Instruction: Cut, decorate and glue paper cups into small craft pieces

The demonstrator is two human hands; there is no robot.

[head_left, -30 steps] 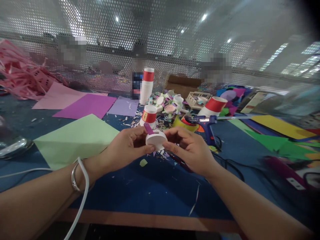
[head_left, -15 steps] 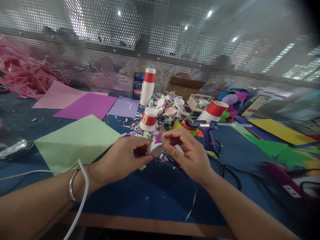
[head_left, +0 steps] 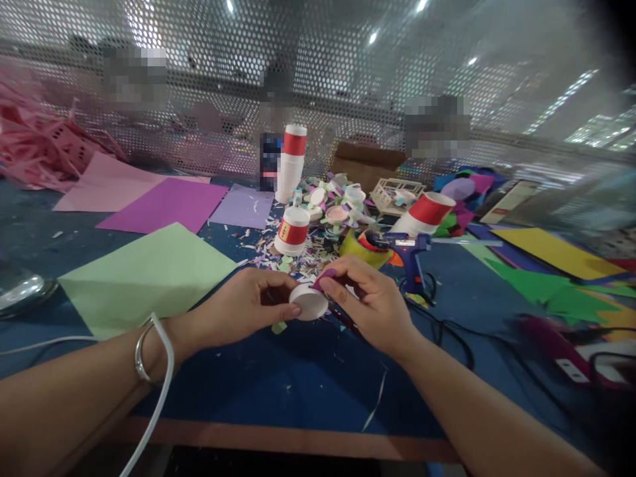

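Note:
My left hand [head_left: 258, 301] pinches a small round white disc [head_left: 309, 305] by its left edge, thumb in front and fingers behind. It looks like the bottom of a paper cup. At the disc's upper right edge, a strip of purple paper [head_left: 324, 279] sits between the thumb and forefinger of my right hand [head_left: 368, 298]. Whether the strip is stuck to the disc I cannot tell. Just beyond my hands stands a short red-and-white paper cup [head_left: 293, 233] amid paper scraps [head_left: 311, 255].
A blue glue gun [head_left: 410, 255] stands right of my hands, its black cable trailing. Green paper [head_left: 149, 278] lies on the left. Farther back are a tall cup stack [head_left: 292, 165], a pile of small paper pieces [head_left: 340, 199] and a tilted cup stack [head_left: 422, 213]. A purple power strip [head_left: 551, 344] lies right.
The white disc has turned so its flat face shows more. My right thumb and forefinger have closed on the purple strip, which has bent over toward the right. The view has shifted slightly.

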